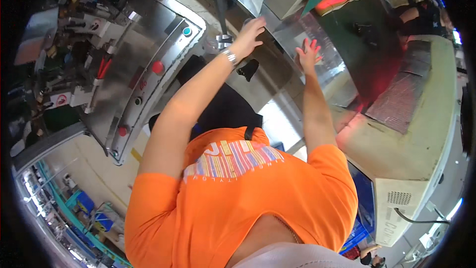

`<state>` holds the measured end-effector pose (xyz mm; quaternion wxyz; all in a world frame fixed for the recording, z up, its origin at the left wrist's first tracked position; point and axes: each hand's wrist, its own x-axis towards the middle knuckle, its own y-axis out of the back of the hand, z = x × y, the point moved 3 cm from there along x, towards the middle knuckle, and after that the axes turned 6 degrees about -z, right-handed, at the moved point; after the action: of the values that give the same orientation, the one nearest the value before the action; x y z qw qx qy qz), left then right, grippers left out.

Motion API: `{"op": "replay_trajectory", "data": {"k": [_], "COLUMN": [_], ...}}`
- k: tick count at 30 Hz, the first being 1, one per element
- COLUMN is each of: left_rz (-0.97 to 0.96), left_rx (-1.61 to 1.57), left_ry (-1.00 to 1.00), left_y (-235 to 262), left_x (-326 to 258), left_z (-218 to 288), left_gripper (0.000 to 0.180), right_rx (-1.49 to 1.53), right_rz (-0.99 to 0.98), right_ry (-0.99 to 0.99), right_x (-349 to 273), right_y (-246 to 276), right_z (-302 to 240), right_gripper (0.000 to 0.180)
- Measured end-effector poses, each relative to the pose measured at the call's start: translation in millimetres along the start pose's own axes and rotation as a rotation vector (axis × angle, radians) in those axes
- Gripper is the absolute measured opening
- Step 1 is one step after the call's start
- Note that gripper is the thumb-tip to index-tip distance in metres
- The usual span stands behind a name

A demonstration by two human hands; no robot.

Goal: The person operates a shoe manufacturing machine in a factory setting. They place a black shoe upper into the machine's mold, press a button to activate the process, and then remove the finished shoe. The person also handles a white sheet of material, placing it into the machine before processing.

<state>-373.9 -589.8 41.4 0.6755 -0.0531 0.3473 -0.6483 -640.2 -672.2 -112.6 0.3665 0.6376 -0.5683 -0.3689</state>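
My left hand (250,37) reaches forward with its fingers apart and holds nothing; a metal watch sits on that wrist. Close to its left are a dark upright pole (217,0) and a metal clamp (223,39) at the pole's lower end. To the right, my right hand (309,55) is open, fingers spread, over a shiny metal ledge (337,67); I cannot tell whether it touches the metal. Beyond it, a shoe (342,0) with a light sole lies on a dark green belt (359,30), lit red-orange, at the mouth of a cream machine.
On the left stands a metal machine panel (134,44) with red buttons (157,67) and a teal button (187,31). The cream housing (396,154) curves along my right side. A person (421,20) in dark clothes is at the far right. Blue bins (85,202) stand at the lower left.
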Motion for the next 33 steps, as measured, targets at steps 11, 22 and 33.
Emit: {"op": "replay_trajectory", "data": {"k": [11,22,33], "left_rz": [0.680,0.734,0.684], "left_rx": [1.395,1.730,1.659], "left_ry": [-0.732,-0.755,-0.722], "left_y": [137.5,147.5,148.5], "left_x": [-172.4,-180.1,-182.7], "left_z": [38.0,16.9,18.3], "left_gripper": [0.013,0.022,0.020], "right_rx": [-0.035,0.031,0.064], "right_rz": [0.083,-0.077,-0.155], "right_ry": [0.065,-0.087,-0.138], "right_x": [-2.6,8.3,6.7], "right_y": [0.3,5.8,10.5], "right_z": [-2.6,-4.4,-9.5], "right_gripper": [0.064,0.073,0.080]}}
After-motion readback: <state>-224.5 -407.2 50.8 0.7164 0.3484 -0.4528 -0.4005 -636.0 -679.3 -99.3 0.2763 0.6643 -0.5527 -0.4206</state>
